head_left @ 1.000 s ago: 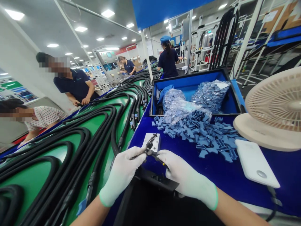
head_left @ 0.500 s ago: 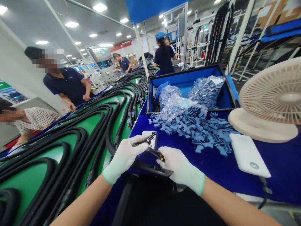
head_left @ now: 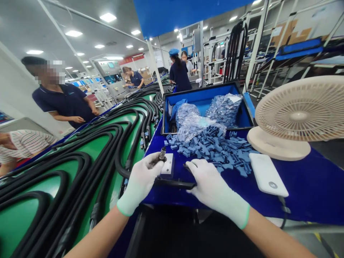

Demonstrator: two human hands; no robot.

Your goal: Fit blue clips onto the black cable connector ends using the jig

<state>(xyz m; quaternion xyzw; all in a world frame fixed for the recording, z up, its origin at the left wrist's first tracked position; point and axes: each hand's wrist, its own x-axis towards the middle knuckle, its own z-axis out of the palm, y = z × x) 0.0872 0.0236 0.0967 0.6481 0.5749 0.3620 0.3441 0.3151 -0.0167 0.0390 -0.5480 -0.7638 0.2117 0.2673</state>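
Note:
My left hand (head_left: 145, 175), in a white glove with a green cuff, is closed around a ribbed dark fitting (head_left: 162, 154), whose tip points upward. Just beyond those fingers stands a white block (head_left: 168, 165) with small holes. My right hand (head_left: 211, 181), gloved the same way, is curled over the blue table to the right of the block. A bit of something dark (head_left: 185, 166) shows at its fingertips; the rest is hidden. A black bar (head_left: 176, 183) lies crosswise between the hands, its right end beside my right thumb.
Blue plastic clips (head_left: 215, 147) are heaped beyond my right hand, before a blue bin (head_left: 201, 94) holding bagged clips. A fan (head_left: 279, 143) and white power bank (head_left: 268, 175) stand right. Black hoses (head_left: 107, 143) cover the green surface at left; several people are beyond.
My hands have moved apart. The dark tool with yellow on it no longer shows at my right hand. The fitting in my left hand now points more upright, and my view has shifted rightward.

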